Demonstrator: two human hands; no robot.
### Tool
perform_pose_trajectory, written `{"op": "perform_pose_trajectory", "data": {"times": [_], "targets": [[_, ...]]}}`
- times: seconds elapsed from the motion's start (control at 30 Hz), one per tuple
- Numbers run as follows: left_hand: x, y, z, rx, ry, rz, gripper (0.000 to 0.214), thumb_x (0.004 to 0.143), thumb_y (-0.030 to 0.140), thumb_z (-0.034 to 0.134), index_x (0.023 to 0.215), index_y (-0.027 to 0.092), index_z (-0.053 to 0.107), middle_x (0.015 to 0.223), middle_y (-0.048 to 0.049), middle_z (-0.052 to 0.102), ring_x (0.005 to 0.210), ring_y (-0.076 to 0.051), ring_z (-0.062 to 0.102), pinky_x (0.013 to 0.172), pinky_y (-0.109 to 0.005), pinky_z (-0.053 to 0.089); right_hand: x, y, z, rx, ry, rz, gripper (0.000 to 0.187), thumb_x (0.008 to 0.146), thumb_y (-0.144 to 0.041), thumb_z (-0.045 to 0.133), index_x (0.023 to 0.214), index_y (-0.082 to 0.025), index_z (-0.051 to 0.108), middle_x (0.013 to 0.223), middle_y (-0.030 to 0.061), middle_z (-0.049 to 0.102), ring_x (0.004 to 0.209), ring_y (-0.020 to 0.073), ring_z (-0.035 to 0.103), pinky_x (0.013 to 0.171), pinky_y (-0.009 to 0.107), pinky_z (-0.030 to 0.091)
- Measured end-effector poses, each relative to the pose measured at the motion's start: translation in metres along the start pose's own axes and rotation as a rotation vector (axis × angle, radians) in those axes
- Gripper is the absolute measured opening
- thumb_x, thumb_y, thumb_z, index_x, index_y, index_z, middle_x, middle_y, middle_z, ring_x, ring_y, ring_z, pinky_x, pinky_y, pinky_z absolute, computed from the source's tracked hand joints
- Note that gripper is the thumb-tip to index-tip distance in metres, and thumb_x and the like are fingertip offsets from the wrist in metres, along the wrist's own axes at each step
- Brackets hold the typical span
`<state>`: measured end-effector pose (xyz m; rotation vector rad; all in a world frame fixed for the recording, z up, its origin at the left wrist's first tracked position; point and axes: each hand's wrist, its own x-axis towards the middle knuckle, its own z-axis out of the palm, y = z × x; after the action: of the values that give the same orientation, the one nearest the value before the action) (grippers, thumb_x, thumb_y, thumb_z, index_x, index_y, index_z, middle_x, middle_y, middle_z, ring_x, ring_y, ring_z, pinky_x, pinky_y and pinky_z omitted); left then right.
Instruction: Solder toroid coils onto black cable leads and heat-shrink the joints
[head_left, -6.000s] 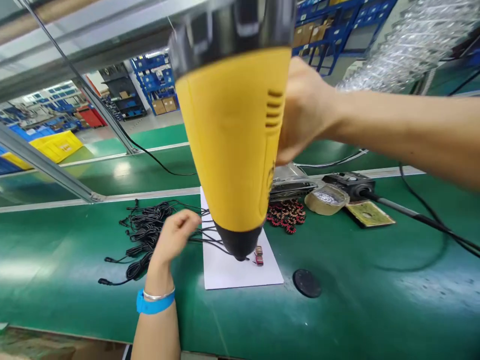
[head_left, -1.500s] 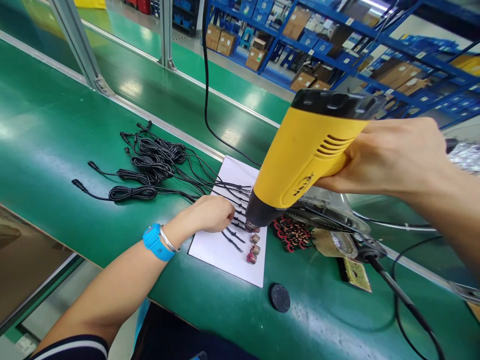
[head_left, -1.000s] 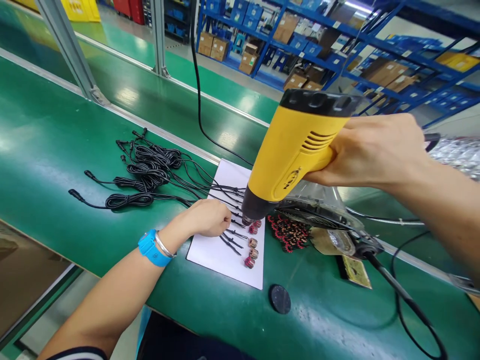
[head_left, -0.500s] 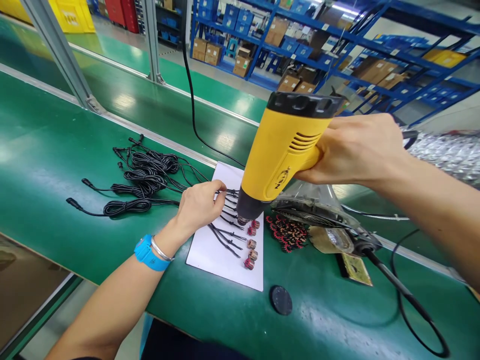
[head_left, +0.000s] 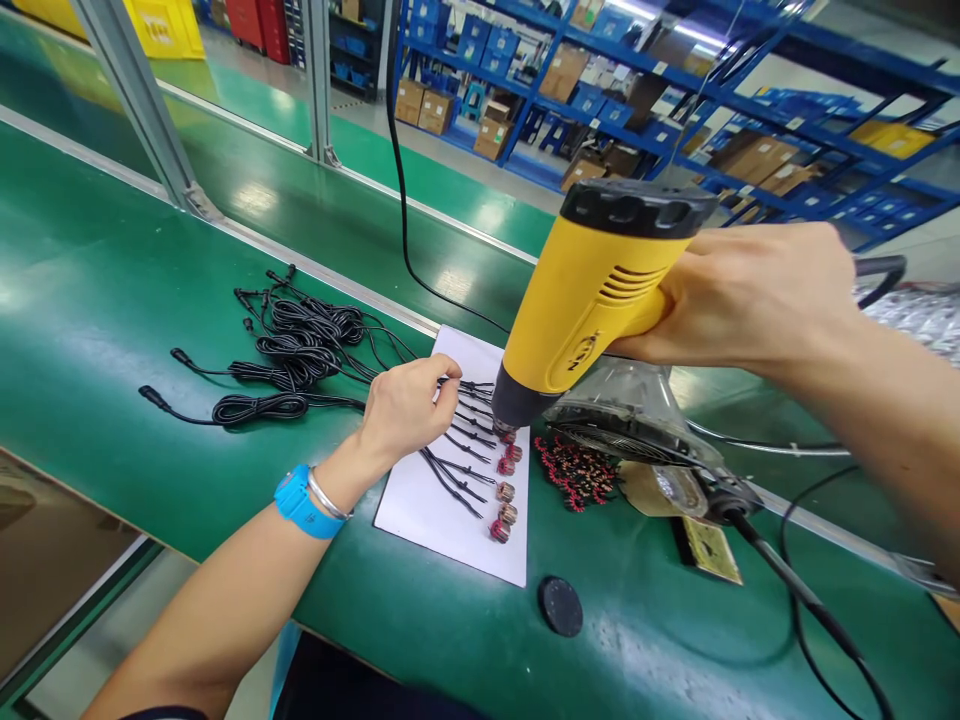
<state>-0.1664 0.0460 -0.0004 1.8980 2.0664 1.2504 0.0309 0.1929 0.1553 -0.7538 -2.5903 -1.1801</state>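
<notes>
My right hand is closed around the handle of a yellow heat gun, whose black nozzle points down at small copper coils lined up on a white sheet. Thin black cable ends run across the sheet to the coils. My left hand, with a blue watch and a bracelet on the wrist, rests on the sheet's left part, its fingers pinched on the cable ends near the nozzle.
A bundle of coiled black cables lies left of the sheet on the green belt. Right of the sheet are a pile of red coils, a small fan, a tape roll, and a black disc.
My left hand lifted from lying flat at the sheet's left and moved up to the cable ends by the nozzle. The heat gun's nozzle crept up the row of coils.
</notes>
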Motion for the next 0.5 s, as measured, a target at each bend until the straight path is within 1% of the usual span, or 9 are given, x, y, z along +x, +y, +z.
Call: {"op": "perform_pose_trajectory", "data": {"times": [0.1,0.2,0.37,0.5], "targets": [[-0.0004,0.0004,-0.0005,-0.007,-0.005,0.003,0.018,0.083,0.019,0.051,0.091,0.019,0.068,0.065,0.0014,0.064,0.061,-0.014,0.060,0.056,-0.024,0.039,0.0004,0.0010,0.0009,0.011,-0.022,0.023,0.051,0.059,-0.070,0.045,0.063,-0.019,0.053,0.055,0.0010,0.050,0.051,0.0159,0.050,0.041,0.021,0.015],[-0.0002,0.0007,-0.0006,-0.010,0.000,0.009,0.018,0.083,0.020,0.051,0.090,0.019,0.068,0.064,0.0013,0.064,0.061,-0.014,0.059,0.056,-0.024,0.038,0.0007,0.0009,0.0020,0.003,-0.039,0.018,0.050,0.059,-0.069,0.047,0.065,-0.020,0.054,0.056,0.0013,0.051,0.053,0.0167,0.051,0.041,0.021,0.015],[0.0002,0.0000,0.0001,-0.011,0.014,0.013,0.017,0.083,0.020,0.052,0.089,0.019,0.068,0.064,0.0014,0.064,0.059,-0.013,0.058,0.055,-0.024,0.038,0.0018,-0.0007,0.0030,0.002,-0.104,0.026,0.051,0.060,-0.069,0.046,0.068,-0.020,0.058,0.059,0.0021,0.053,0.055,0.0173,0.051,0.043,0.022,0.016],[0.0003,-0.0009,0.0006,-0.014,0.016,0.024,0.017,0.083,0.020,0.051,0.089,0.019,0.068,0.064,0.0012,0.064,0.060,-0.013,0.059,0.055,-0.024,0.038,0.0020,-0.0014,0.0050,0.014,-0.100,0.039,0.053,0.059,-0.071,0.046,0.068,-0.020,0.058,0.060,0.0025,0.054,0.055,0.0176,0.052,0.043,0.022,0.016]]}}
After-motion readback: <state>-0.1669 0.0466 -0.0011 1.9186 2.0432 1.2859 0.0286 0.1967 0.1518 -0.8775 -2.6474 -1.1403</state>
